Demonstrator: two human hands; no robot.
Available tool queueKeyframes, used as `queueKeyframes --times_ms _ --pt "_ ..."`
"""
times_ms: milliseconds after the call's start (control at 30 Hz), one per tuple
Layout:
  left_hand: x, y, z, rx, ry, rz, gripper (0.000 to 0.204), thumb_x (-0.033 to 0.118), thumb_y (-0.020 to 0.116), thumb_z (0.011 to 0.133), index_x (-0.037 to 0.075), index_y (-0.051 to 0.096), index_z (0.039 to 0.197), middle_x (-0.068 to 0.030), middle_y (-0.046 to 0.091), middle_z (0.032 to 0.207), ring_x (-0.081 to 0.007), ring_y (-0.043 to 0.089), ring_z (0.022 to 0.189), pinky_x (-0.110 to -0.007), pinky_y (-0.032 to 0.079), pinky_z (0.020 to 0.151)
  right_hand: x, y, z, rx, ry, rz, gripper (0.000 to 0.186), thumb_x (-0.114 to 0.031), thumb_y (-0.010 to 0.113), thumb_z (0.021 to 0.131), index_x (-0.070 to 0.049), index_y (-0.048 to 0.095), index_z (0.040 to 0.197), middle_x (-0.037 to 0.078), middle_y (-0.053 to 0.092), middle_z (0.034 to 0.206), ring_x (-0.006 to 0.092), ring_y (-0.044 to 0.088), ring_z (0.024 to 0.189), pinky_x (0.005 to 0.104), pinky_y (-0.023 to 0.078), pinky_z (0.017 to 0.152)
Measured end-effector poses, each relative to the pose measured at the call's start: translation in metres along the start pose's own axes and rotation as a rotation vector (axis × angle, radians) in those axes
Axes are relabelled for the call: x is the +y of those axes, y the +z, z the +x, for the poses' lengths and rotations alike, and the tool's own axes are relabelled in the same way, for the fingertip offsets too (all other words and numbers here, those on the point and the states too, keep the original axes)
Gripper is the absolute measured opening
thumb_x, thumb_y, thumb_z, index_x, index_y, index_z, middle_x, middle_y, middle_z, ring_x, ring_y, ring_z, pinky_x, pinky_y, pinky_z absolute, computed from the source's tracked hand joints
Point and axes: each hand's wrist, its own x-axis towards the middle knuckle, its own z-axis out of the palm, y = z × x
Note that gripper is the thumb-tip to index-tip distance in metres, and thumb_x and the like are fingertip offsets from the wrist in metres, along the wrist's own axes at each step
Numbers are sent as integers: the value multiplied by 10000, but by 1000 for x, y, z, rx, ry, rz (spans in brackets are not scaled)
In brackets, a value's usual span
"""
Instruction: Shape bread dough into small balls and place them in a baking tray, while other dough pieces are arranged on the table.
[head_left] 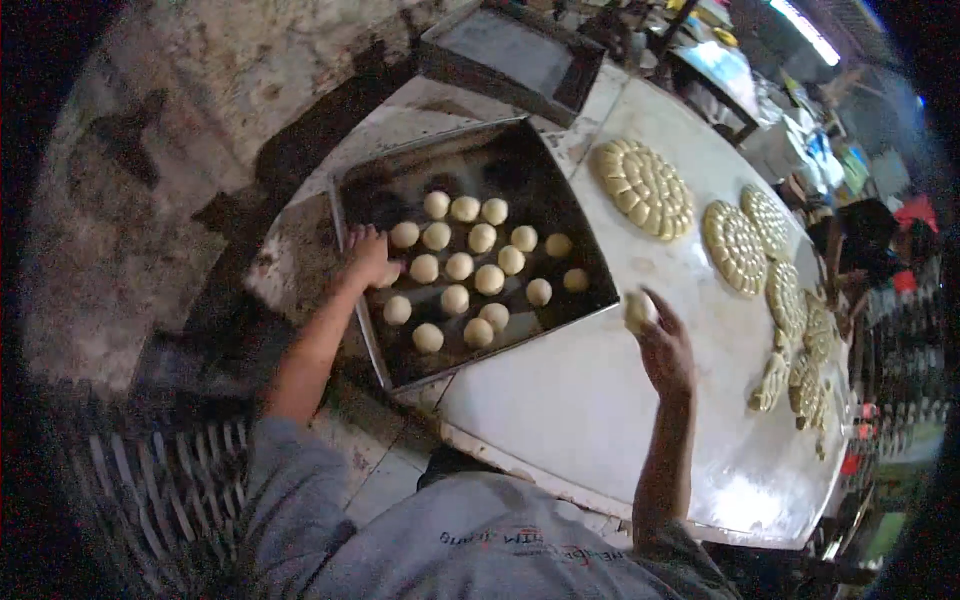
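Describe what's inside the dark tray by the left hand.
Pale round dough balls lie across the dark tray. What the left hand covers at its left edge is hidden.

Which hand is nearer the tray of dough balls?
Left. The left hand is at the left rim of the tray; the right hand is just off its right corner, holding dough over the table.

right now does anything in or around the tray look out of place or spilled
Nothing looks plainly spilled or damaged. One mild oddity: toward the near edge of the tray, two dough balls look crowded together, while most others sit apart.
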Motion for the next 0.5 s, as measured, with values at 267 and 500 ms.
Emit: queueKeyframes --times_ms 267,500 --pt "82 -90 -113 -122 701 -1152 440 292 585 842 30 507 1187 -128 504 1225 -228 488 1115 -337 386 939 -80 77 115 841 -1084 -395 350 -177 579 853 -13 502 1152 114 557 1091 171 553 940 278 463 789" --pt "226 39 -214 -350 953 -743 558 488 565 790 106 523 1194 -158 367 1339 -367 226 1291 -500 180 1044 113 -21 50 909 -521 -938 341 -160 665 764 -44 556 1065 174 508 1119 334 447 1063 406 357 922"
